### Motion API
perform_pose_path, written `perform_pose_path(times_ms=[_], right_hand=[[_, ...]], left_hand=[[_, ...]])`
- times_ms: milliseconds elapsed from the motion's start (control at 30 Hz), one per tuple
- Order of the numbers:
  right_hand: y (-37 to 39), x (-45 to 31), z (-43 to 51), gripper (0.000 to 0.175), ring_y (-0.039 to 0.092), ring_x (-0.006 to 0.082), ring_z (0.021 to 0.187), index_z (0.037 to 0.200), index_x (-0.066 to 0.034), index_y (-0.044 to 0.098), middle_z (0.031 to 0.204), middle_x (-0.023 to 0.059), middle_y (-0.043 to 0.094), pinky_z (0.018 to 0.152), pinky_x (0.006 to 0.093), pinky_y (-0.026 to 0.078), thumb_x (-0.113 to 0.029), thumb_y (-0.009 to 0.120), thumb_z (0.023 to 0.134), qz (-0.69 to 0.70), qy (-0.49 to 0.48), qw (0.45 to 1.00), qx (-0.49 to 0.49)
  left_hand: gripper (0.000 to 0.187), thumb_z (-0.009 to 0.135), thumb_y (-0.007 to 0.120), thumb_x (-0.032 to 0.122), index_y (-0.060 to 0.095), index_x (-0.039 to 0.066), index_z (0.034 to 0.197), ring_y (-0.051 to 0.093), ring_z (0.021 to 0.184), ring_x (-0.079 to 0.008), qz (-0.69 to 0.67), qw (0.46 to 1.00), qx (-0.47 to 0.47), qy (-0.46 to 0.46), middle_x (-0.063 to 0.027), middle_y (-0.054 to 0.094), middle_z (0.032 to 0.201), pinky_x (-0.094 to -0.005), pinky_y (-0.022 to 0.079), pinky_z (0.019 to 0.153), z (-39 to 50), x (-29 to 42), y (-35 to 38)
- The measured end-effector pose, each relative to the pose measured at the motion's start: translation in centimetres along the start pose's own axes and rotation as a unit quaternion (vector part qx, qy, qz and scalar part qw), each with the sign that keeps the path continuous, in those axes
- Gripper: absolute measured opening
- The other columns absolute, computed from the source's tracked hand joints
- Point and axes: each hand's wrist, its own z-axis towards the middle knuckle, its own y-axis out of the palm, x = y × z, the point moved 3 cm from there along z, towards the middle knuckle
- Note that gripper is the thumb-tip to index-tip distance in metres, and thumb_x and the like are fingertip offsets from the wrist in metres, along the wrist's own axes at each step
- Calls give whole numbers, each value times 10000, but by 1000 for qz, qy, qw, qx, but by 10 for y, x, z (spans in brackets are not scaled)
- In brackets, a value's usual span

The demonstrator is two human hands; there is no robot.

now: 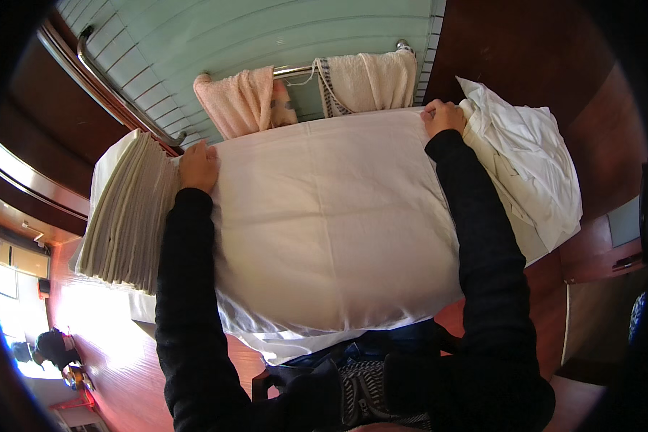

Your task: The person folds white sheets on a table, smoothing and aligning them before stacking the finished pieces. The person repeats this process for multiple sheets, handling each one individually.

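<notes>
A large white cloth (329, 216) is spread before me, with fold creases down its middle and across it. Its near edge hangs in loose folds over the front, close to my body. At the far left corner my left hand (198, 166) grips the cloth's edge, its fingertips partly hidden. My right hand (444, 116) has curled fingers pinching the far right corner. Just left of my left hand stands a tall stack of folded whitish cloths (132, 216). Beside my right forearm lies a crumpled heap of white cloth (524, 156).
Behind the cloth, a pink towel (243, 102) and a cream towel (378, 81) hang on a metal rail (294, 71) against a greenish glass panel (281, 32). A curved metal handle (108, 81) is at upper left. Reddish wood floor (113, 345) shows at lower left.
</notes>
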Motion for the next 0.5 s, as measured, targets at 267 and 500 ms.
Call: perform_pose_path(times_ms=[267, 500], right_hand=[[6, 4, 26, 148, 692, 368, 957, 994, -70, 678, 1010, 162, 734, 858, 451, 547, -161, 674, 877, 37, -22, 997, -60], [8, -21, 30, 196, 694, 347, 1038, 1145, -44, 635, 1075, 189, 730, 907, 419, 553, -118, 560, 980, -97, 43, 994, -26]], left_hand=[[191, 934, 613, 177, 682, 27, 1030, 635, 951, -405, -56, 997, 0, -48, -201, 683, 1016, -498, 495, 836, 16, -4, -6], [147, 932, 626, 168, 611, 24, 910, 649, 923, -396, -3, 998, -2, -66, -190, 677, 968, -501, 496, 783, 13, 23, -10]])
